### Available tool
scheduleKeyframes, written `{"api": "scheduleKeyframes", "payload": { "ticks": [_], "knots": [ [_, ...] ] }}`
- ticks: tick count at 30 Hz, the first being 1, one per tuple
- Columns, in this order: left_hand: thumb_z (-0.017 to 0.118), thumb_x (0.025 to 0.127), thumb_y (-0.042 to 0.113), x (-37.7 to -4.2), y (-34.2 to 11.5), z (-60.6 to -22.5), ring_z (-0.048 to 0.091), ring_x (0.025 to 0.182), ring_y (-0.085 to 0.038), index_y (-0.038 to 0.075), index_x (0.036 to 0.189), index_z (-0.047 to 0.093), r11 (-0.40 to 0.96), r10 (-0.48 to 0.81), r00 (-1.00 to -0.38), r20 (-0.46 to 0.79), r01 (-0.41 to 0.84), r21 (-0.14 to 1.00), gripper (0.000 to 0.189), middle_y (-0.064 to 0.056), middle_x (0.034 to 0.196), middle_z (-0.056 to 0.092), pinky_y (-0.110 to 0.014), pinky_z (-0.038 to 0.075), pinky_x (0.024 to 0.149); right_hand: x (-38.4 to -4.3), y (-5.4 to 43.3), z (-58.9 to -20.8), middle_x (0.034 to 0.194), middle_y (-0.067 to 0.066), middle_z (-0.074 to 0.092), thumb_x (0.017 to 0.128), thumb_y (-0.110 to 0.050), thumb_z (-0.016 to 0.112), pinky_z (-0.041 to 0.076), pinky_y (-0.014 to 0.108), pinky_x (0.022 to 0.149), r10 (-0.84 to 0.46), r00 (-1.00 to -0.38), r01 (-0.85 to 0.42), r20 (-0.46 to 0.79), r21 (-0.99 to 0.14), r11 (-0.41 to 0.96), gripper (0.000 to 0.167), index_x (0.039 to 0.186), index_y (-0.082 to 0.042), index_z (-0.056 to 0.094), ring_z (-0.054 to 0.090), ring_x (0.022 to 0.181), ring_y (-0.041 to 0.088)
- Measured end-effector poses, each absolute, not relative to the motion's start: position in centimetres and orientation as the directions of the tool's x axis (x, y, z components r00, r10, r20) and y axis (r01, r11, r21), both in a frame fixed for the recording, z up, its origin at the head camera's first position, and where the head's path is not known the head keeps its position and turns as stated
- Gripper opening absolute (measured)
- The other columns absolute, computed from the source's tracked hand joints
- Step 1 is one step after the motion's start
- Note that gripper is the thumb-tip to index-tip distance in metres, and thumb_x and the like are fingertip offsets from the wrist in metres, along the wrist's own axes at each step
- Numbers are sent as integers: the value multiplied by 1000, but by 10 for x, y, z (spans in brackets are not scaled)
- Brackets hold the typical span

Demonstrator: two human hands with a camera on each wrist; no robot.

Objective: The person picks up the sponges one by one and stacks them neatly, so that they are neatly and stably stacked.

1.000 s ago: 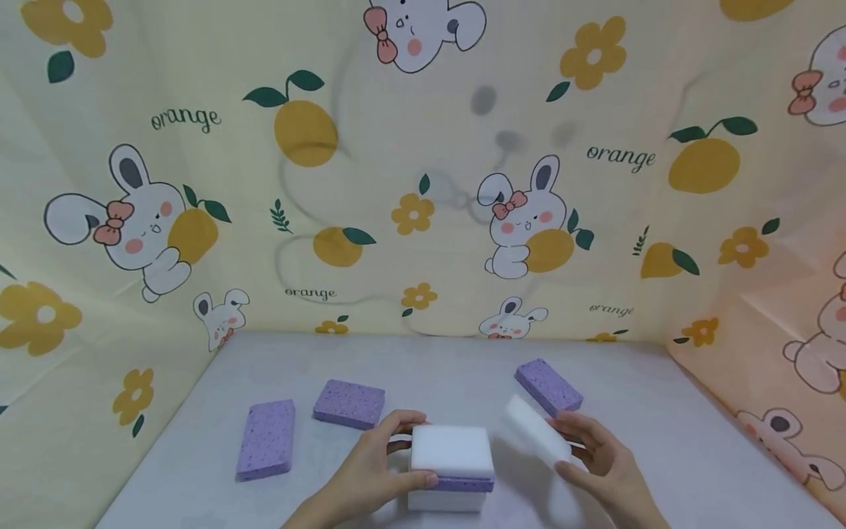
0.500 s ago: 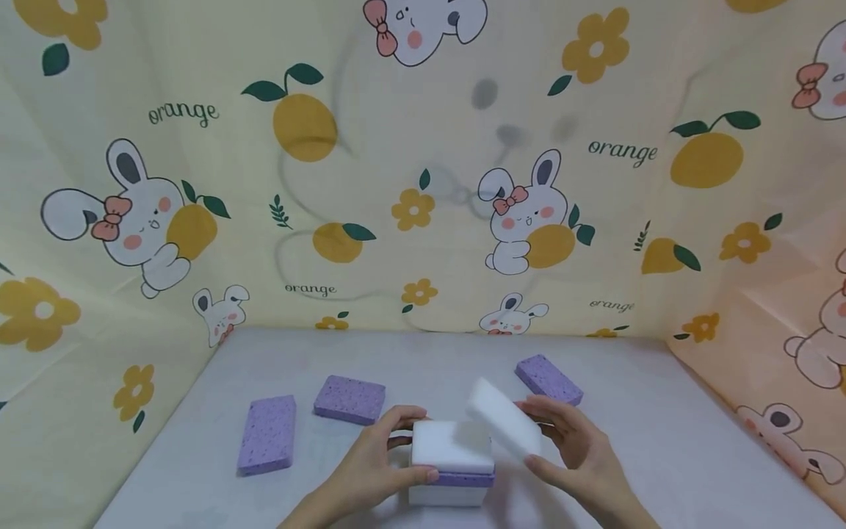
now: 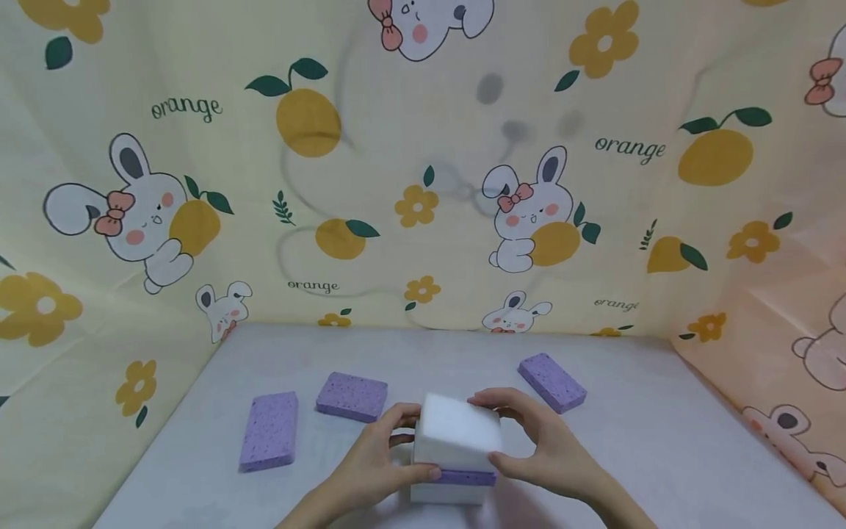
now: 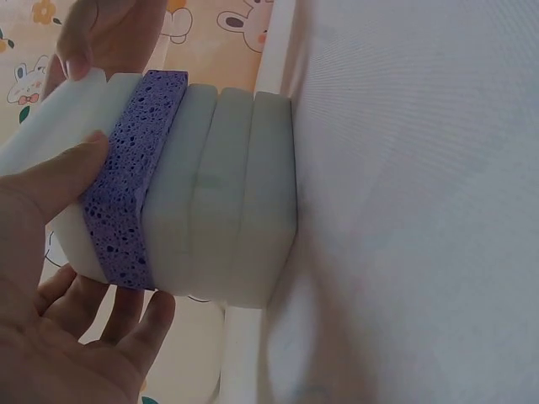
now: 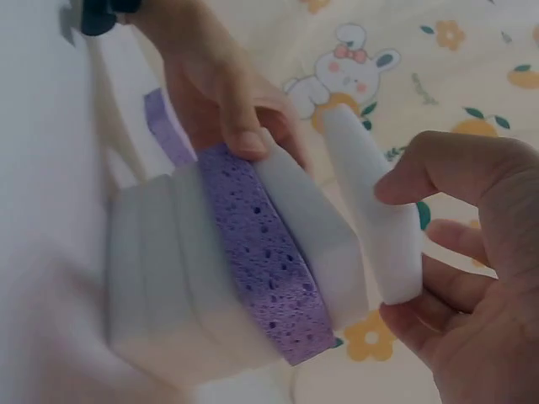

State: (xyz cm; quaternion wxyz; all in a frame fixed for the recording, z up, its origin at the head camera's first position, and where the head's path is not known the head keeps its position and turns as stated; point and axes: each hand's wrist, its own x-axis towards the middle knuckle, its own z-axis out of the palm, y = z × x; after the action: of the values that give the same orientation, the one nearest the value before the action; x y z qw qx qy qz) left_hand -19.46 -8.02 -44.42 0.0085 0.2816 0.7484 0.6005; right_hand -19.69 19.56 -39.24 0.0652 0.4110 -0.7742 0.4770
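Observation:
A stack of sponges stands on the table: several white sponge blocks (image 4: 223, 194) at the bottom, a purple sponge (image 5: 261, 252) with dark pores above them, and a white sponge (image 5: 312, 227) over that. My left hand (image 3: 370, 459) steadies the stack's upper part from the left, thumb in front and fingers behind. Between thumb and fingers, my right hand (image 3: 551, 448) pinches another white sponge (image 5: 375, 210) over the stack. That sponge is tilted, and the right wrist view shows a narrow gap under it.
Two purple sponges lie left of the stack, an upright one (image 3: 269, 432) and a sideways one (image 3: 352, 397). A third purple sponge (image 3: 552, 382) lies behind the right hand. Cloth printed with rabbits and oranges (image 3: 370, 176) walls the back and sides of the pale table (image 3: 661, 455).
My right hand has carried its white sponge leftward from the right of the stack to above it. My left hand keeps its place at the stack.

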Motion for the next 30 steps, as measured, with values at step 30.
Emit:
{"api": "scheduleKeyframes", "payload": {
  "ticks": [30],
  "knots": [
    [86,78,30,-194,-79,-443,55,116,-17,17,132,51,160,437,-851,292,393,905,66,4,123,59,-30,48,98,-210,198,-395,126,1,62,83,-16,81,50,33,97,-646,-663,-654,378,-712,255,55,132,-14,56,60,113,23]
  ]
}}
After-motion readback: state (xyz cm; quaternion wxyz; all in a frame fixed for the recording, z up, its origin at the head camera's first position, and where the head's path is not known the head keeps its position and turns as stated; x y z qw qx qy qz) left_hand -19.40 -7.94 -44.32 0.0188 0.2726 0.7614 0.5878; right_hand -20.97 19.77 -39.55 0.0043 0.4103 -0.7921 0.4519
